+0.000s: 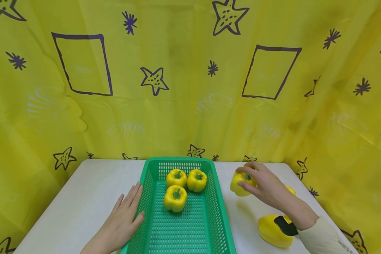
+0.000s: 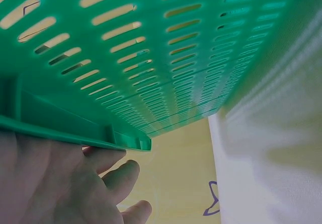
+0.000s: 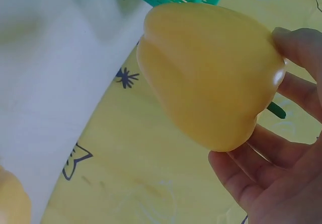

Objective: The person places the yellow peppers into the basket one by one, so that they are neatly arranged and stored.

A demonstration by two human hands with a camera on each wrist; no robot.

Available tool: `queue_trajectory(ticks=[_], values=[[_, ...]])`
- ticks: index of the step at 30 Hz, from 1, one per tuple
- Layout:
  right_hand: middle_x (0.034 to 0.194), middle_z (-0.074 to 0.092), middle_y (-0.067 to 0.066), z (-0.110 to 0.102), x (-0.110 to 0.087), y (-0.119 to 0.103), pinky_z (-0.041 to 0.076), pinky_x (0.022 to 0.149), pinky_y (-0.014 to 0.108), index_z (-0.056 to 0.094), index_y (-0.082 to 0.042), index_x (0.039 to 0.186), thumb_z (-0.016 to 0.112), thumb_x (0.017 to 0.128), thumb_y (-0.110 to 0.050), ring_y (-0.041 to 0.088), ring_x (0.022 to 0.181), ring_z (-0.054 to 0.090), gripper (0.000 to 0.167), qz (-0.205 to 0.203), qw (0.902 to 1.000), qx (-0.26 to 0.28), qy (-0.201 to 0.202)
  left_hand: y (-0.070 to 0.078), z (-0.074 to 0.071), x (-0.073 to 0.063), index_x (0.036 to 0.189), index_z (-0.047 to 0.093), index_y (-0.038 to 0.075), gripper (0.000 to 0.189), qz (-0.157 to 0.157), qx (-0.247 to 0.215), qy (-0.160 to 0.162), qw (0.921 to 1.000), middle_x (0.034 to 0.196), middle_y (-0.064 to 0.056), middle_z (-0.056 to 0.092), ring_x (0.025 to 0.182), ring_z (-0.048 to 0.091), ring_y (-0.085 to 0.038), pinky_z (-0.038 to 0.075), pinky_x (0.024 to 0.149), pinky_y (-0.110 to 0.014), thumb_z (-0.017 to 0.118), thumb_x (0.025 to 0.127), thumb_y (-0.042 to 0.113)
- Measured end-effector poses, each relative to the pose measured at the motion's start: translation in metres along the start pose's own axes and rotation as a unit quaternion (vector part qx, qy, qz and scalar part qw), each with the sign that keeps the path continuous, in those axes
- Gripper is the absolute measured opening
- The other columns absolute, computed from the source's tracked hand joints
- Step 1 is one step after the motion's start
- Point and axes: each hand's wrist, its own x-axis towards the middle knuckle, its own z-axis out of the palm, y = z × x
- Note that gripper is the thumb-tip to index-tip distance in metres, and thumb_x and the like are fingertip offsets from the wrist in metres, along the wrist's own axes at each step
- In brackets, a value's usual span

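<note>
My right hand (image 1: 268, 185) holds a yellow bell pepper (image 1: 239, 185) above the table, right of a green plastic basket (image 1: 220, 201). In the right wrist view, thumb and fingers grip this bell pepper (image 3: 206, 78) around its stem end. My left hand (image 1: 122, 220) rests along the basket's left rim with its fingers fairly straight. From the left wrist view, the hand (image 2: 65, 183) touches the outside of the rim (image 2: 75, 138). Inside the basket, three yellow bell peppers (image 1: 175, 199) sit stem up toward the far end.
Under my right forearm lies another yellow pepper-like object (image 1: 270, 231), partly covered by a black piece. A further yellow object (image 1: 291, 190) shows behind the right wrist, mostly hidden. The white table (image 1: 66, 208) meets a yellow patterned curtain (image 1: 177, 123) at the back and sides.
</note>
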Motion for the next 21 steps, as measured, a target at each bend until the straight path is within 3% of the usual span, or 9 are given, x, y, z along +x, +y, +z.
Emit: queue_trajectory(ticks=[11,21], values=[[0.109,0.061,0.0,0.004,0.008,-0.009,0.053,0.075,0.031,0.069,-0.014,0.116,0.072,0.09,-0.022,0.012,0.088,0.057,0.027,-0.001,0.9987,0.044,-0.025,0.0,0.0,0.0,0.158,0.022,0.004,0.07,0.0,0.004,0.003,1.0,0.166,-0.012,0.018,0.151,0.022,-0.036,0.016,0.116,-0.065,0.053,0.099,0.025],[0.111,0.063,0.002,0.004,0.011,-0.013,0.054,0.077,0.033,0.068,-0.014,0.119,0.071,0.091,-0.024,0.013,0.09,0.059,0.03,-0.005,0.9984,0.044,-0.033,0.0,0.0,0.0,0.158,0.021,0.005,0.07,0.001,0.004,0.002,1.0,0.166,-0.011,0.018,0.152,0.022,-0.035,0.017,0.116,-0.065,0.053,0.099,0.025]])
